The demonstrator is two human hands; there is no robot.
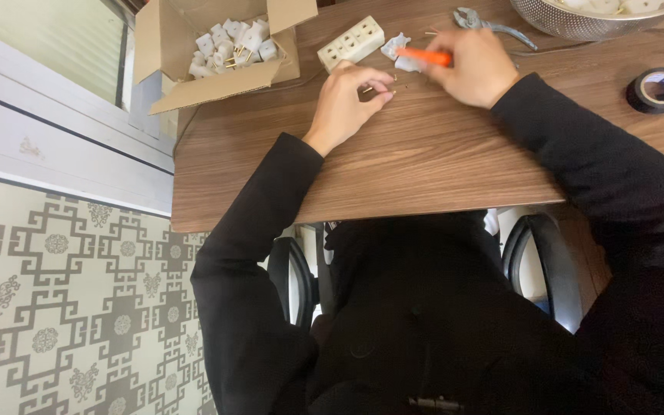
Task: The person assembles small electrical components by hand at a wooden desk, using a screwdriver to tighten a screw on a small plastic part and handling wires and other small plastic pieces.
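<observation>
On the wooden table (424, 154), small electrical parts are being handled by two bare hands

Beside the white socket block (351, 44), taken as landmark, the right hand (474, 68) is closed around an orange-handled screwdriver (424, 56), its tip at a white plug piece (395, 48) lying just right of the block. Below the block, the left hand (347, 100) is pinched narrowly on a small brass part (378, 91), too small to identify. It is judged that the brass part could roll off or be lost if the pinch slackens, and the screwdriver could slip off the loose plug piece. Counted: one block, one cardboard box (217, 84) of many white plugs to its left, one pair of pliers (486, 23), one metal bowl (578, 23) and one black tape roll (657, 89) to its right
</observation>
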